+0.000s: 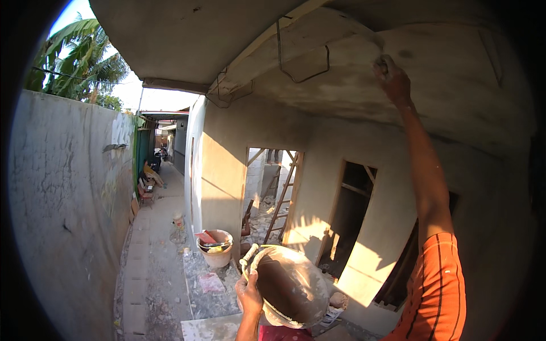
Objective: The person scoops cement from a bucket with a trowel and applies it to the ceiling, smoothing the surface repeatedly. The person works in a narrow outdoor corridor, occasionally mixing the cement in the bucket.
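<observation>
My left hand (250,292) is closed on the side of a pale, plaster-smeared bucket (310,267) held in front of me. The bucket is tilted, and its inside lies largely in brown shadow. Its wrapped handle (257,257) stands by the rim just above my fingers. My right hand (392,82) is raised high against the grey plastered ceiling (455,85). Its fingers are curled, and whatever they hold is too small or hidden to name. A darker damp-looking patch shows on the ceiling beside that hand.
Bent metal rods (304,79) hang from the ceiling beam. Below stands another bucket (216,258) with tools in it. A wooden ladder (281,199) leans beyond the doorway. A boundary wall (68,199) lines the alley, where a person (152,175) sits. Part of another person's arm (245,227) shows by the doorway.
</observation>
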Tool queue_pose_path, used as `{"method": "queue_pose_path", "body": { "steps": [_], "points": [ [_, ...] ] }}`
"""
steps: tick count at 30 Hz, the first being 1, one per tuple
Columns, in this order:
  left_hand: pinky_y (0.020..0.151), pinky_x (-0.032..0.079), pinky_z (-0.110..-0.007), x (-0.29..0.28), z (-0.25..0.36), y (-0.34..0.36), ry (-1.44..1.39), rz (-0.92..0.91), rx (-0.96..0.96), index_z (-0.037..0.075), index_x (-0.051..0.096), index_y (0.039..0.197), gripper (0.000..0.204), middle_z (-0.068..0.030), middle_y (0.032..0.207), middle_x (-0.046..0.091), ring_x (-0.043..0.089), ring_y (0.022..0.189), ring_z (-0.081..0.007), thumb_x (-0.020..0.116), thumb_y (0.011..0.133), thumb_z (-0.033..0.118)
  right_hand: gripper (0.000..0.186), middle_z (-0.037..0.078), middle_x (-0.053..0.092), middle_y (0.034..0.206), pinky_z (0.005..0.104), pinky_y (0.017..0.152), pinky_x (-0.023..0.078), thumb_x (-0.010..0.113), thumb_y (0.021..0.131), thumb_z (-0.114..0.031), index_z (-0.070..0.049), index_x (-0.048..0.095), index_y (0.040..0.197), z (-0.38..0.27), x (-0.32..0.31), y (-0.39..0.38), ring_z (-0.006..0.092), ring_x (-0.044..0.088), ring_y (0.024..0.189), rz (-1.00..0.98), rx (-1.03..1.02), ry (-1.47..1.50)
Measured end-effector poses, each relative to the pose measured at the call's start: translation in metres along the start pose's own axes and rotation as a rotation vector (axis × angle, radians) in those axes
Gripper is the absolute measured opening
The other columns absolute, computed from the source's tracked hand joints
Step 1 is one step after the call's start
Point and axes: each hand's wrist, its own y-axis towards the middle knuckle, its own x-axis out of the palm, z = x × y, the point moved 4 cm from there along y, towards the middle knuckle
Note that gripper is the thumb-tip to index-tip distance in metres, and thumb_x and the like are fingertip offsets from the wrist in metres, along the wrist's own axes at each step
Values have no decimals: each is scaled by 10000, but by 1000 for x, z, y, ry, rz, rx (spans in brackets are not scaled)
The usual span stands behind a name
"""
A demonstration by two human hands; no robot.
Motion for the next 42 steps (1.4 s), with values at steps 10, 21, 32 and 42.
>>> {"method": "queue_pose_path", "body": {
  "steps": [10,21,32,42],
  "points": [
    [726,415,-245,29,24,-19,-196,-97,59,-53,627,1020,278,-41,886,628,530,791,-112,517,887,165,413,153,662,865,383,707,484,586,861,-398,-43,597,1070,44,-49,13,332,634,798,-34,-14,35],
    [724,428,-248,28,25,-12,-216,-118,56,-48,624,1024,282,-59,913,632,546,785,-118,497,899,171,492,156,610,1129,371,888,449,596,849,-414,-59,561,1188,114,-92,11,307,578,1046,-100,141,64],
    [718,441,-254,7,19,-1,-335,-33,11,-60,619,992,270,-79,901,631,566,777,-134,509,891,165,338,144,598,1120,361,835,487,566,893,-217,-25,547,1170,198,-72,-72,256,573,1041,-19,339,158],
    [722,430,-248,11,25,4,-248,-53,-21,-55,631,974,255,-65,896,628,549,782,-119,498,898,148,514,144,605,1129,407,889,446,459,897,-487,-130,518,1261,63,-2,15,308,573,1034,-352,-62,-182]
  ]
}}
